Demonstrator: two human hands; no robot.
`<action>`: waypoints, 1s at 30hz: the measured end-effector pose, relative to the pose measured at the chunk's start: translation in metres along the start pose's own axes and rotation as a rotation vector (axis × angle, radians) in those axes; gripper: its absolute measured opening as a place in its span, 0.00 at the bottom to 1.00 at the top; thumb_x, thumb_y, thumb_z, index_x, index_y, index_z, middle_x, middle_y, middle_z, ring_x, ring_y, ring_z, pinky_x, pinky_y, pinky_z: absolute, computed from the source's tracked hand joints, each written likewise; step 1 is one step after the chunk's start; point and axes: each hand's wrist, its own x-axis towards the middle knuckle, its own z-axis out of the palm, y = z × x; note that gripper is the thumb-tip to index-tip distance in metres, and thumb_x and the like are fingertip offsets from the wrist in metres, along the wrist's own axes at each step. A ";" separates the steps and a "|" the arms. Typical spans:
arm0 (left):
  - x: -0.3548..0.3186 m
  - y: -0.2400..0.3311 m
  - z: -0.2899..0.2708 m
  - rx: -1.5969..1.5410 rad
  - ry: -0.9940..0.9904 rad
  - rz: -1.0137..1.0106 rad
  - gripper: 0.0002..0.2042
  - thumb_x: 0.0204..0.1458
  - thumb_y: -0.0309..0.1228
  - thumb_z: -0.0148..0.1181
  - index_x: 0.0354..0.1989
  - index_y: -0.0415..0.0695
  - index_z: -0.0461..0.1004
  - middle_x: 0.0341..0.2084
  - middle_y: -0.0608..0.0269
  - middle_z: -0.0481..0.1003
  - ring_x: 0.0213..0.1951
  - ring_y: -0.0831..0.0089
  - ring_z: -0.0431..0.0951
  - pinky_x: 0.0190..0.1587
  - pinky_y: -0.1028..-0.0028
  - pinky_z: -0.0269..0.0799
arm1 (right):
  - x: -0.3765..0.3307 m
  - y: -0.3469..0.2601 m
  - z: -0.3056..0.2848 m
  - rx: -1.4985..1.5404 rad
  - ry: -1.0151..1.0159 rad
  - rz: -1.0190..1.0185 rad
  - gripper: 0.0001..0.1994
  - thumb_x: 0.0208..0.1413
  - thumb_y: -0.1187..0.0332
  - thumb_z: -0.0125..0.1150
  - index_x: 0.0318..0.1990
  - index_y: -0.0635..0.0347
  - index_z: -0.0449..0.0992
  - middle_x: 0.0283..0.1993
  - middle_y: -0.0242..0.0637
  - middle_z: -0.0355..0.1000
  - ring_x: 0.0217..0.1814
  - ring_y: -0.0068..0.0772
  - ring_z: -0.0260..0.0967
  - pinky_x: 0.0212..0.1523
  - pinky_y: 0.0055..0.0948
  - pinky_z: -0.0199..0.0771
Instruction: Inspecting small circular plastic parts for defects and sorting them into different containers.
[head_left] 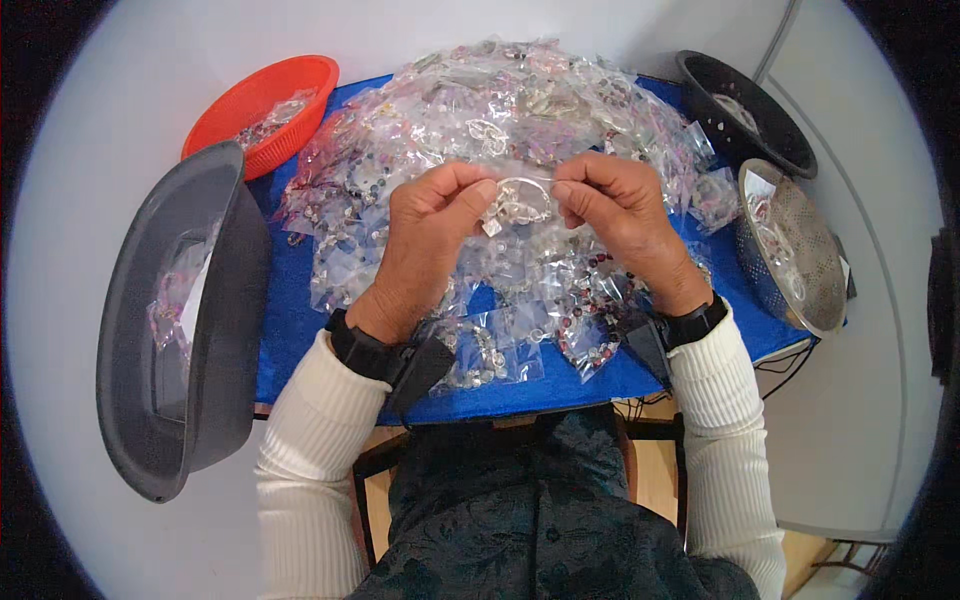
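Between my two hands a clear plastic bag with a silver-coloured charm bracelet point(523, 212) is held up over the table. My left hand point(432, 225) pinches the bag's upper left edge between thumb and fingers. The upper right edge is pinched the same way by my right hand point(622, 215). Behind and below spreads a big heap of bagged jewellery point(480, 90), mostly clear bags with beads and metal pieces. Nearest me lie a bag with a pale beaded bracelet point(485, 362) and another with a dark red beaded bracelet point(590, 335).
A blue cloth point(290, 350) covers the table. At left stand a red basket point(318, 72) and a deep grey tub point(225, 400), each with bags inside. At right are a black basket point(790, 145) and a metal colander point(825, 260), also holding bags. Cables point(795, 365) hang at the right edge.
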 end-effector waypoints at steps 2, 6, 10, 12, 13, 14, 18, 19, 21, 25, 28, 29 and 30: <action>0.000 0.000 0.000 0.090 0.000 0.030 0.06 0.52 0.27 0.55 0.33 0.37 0.75 0.24 0.71 0.72 0.27 0.85 0.69 0.29 0.82 0.68 | 0.000 -0.002 0.000 -0.015 -0.012 -0.019 0.05 0.55 0.73 0.55 0.29 0.65 0.73 0.23 0.27 0.67 0.25 0.15 0.62 0.26 0.17 0.65; 0.002 -0.007 -0.003 0.086 -0.008 0.087 0.06 0.51 0.26 0.56 0.32 0.36 0.76 0.22 0.74 0.71 0.26 0.87 0.67 0.27 0.83 0.63 | -0.001 -0.001 -0.001 -0.028 -0.033 -0.045 0.05 0.54 0.73 0.56 0.28 0.65 0.73 0.23 0.27 0.67 0.24 0.16 0.62 0.26 0.17 0.64; 0.001 -0.006 -0.005 0.261 -0.034 0.161 0.05 0.50 0.25 0.58 0.31 0.36 0.76 0.22 0.73 0.72 0.25 0.87 0.66 0.27 0.84 0.63 | 0.000 0.001 -0.002 -0.007 -0.024 -0.016 0.05 0.54 0.73 0.55 0.28 0.65 0.72 0.23 0.27 0.67 0.25 0.16 0.62 0.26 0.17 0.64; 0.000 -0.004 -0.004 0.292 -0.118 0.106 0.07 0.52 0.27 0.55 0.33 0.36 0.75 0.24 0.72 0.73 0.28 0.87 0.68 0.32 0.84 0.64 | 0.000 0.001 -0.001 -0.038 -0.015 -0.009 0.05 0.54 0.73 0.55 0.28 0.65 0.72 0.24 0.28 0.67 0.25 0.16 0.62 0.26 0.17 0.64; 0.000 -0.004 -0.004 0.307 -0.160 0.079 0.08 0.54 0.28 0.54 0.33 0.37 0.75 0.25 0.72 0.74 0.30 0.86 0.69 0.34 0.84 0.64 | 0.000 0.001 -0.001 -0.038 -0.015 -0.009 0.05 0.54 0.73 0.55 0.28 0.65 0.72 0.24 0.28 0.67 0.25 0.16 0.62 0.26 0.17 0.64; 0.000 -0.005 -0.004 0.307 -0.160 0.079 0.08 0.54 0.28 0.54 0.33 0.37 0.75 0.25 0.72 0.74 0.30 0.86 0.69 0.34 0.84 0.64 | 0.000 0.001 -0.002 -0.046 -0.020 -0.018 0.05 0.55 0.73 0.55 0.29 0.65 0.73 0.24 0.28 0.67 0.25 0.16 0.62 0.26 0.17 0.65; 0.002 -0.007 -0.005 0.260 -0.112 0.122 0.05 0.49 0.26 0.58 0.31 0.36 0.76 0.22 0.72 0.73 0.24 0.88 0.65 0.27 0.84 0.62 | 0.001 0.003 0.000 -0.008 0.017 -0.030 0.06 0.56 0.72 0.54 0.31 0.65 0.74 0.24 0.28 0.68 0.25 0.16 0.63 0.27 0.18 0.66; 0.002 -0.002 -0.005 0.095 -0.095 0.055 0.05 0.49 0.26 0.58 0.30 0.37 0.76 0.22 0.72 0.73 0.25 0.87 0.66 0.28 0.84 0.62 | 0.000 0.003 0.001 0.046 0.066 -0.024 0.06 0.57 0.72 0.53 0.33 0.65 0.74 0.24 0.28 0.68 0.25 0.16 0.64 0.27 0.18 0.66; 0.003 0.005 -0.008 -0.234 -0.060 -0.080 0.05 0.49 0.27 0.58 0.29 0.39 0.77 0.22 0.72 0.73 0.25 0.87 0.66 0.29 0.84 0.62 | 0.000 0.005 0.001 0.100 0.115 -0.018 0.07 0.57 0.71 0.53 0.34 0.65 0.74 0.24 0.29 0.69 0.25 0.16 0.64 0.27 0.18 0.66; 0.009 0.005 -0.026 0.172 -0.197 -0.066 0.05 0.48 0.27 0.57 0.30 0.40 0.76 0.25 0.73 0.73 0.27 0.85 0.68 0.32 0.83 0.63 | 0.001 0.010 -0.002 0.058 0.049 -0.010 0.08 0.58 0.70 0.52 0.37 0.65 0.74 0.25 0.29 0.69 0.26 0.16 0.65 0.27 0.18 0.67; 0.010 0.005 -0.026 0.119 -0.104 -0.076 0.05 0.46 0.27 0.58 0.30 0.41 0.76 0.23 0.73 0.73 0.26 0.85 0.68 0.30 0.84 0.62 | 0.001 0.009 -0.001 0.072 0.040 0.025 0.08 0.58 0.70 0.52 0.37 0.66 0.74 0.26 0.29 0.69 0.26 0.16 0.64 0.27 0.17 0.67; 0.010 0.006 -0.025 0.092 -0.057 -0.082 0.05 0.46 0.28 0.58 0.30 0.41 0.77 0.23 0.73 0.73 0.25 0.86 0.68 0.29 0.84 0.61 | 0.001 0.007 0.000 0.073 0.039 0.025 0.08 0.58 0.70 0.52 0.37 0.66 0.74 0.26 0.29 0.69 0.26 0.16 0.64 0.27 0.17 0.67; 0.011 0.004 -0.025 0.092 -0.056 -0.082 0.05 0.46 0.28 0.58 0.30 0.41 0.77 0.23 0.73 0.73 0.25 0.86 0.68 0.29 0.84 0.61 | 0.000 0.003 0.001 0.073 -0.006 0.047 0.08 0.58 0.70 0.52 0.37 0.66 0.74 0.26 0.29 0.69 0.25 0.16 0.64 0.27 0.17 0.67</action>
